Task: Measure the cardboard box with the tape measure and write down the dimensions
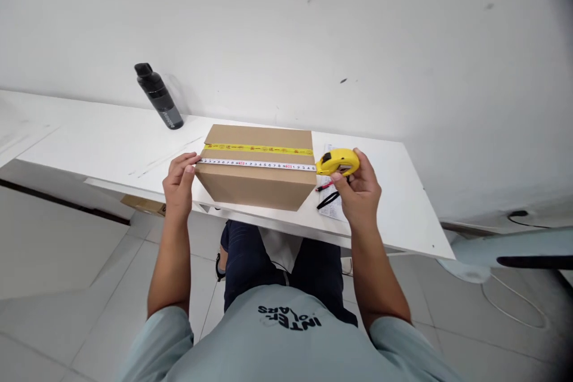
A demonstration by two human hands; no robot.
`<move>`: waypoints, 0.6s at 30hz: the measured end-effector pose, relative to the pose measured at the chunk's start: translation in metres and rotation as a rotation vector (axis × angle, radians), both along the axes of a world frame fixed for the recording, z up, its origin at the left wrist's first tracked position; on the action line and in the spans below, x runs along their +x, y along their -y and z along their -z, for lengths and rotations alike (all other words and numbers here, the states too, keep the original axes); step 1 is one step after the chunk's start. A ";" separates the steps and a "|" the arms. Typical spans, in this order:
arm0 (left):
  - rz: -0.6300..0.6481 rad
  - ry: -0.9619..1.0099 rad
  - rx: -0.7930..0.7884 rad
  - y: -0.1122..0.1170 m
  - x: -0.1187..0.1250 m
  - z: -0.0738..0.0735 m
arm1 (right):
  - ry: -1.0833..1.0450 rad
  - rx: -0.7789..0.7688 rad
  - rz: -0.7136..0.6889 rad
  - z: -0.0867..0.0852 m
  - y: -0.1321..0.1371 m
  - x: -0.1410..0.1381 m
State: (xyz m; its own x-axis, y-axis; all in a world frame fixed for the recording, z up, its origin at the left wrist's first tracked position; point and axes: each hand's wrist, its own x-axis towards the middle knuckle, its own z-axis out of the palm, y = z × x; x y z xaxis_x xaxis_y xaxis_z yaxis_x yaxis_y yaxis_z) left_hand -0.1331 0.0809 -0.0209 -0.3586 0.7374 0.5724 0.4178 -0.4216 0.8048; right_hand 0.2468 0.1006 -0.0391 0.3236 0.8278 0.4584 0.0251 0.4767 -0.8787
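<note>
Black water bottle (159, 96) far left on white table (89, 137), tilted, near wall (358, 30). Printed sheet (335, 206) w/ red pen (323, 186) & black strap (329, 199) right side of table. Brown cardboard piece (143, 205) under table edge, left. White cable (514, 298) on tiled floor (54, 262), near right.

Cardboard box (257, 170) near front edge of white table (403, 215), yellow tape strip along its top. Left hand (179, 182) pins end of white tape blade (257, 163) at box's left edge; blade spans the top. Right hand (358, 188) grips yellow tape measure case (338, 162) just off right edge. Black bottle (159, 96) tilted near back edge, against the wall. Paper and pen under right hand.
</note>
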 end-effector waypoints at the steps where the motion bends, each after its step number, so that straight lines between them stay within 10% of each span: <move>1: -0.022 -0.043 0.016 0.000 0.000 0.000 | 0.010 -0.008 -0.003 -0.001 0.000 0.000; 18: -0.123 -0.472 0.182 0.006 -0.009 -0.006 | 0.107 -0.048 -0.078 -0.005 -0.002 0.004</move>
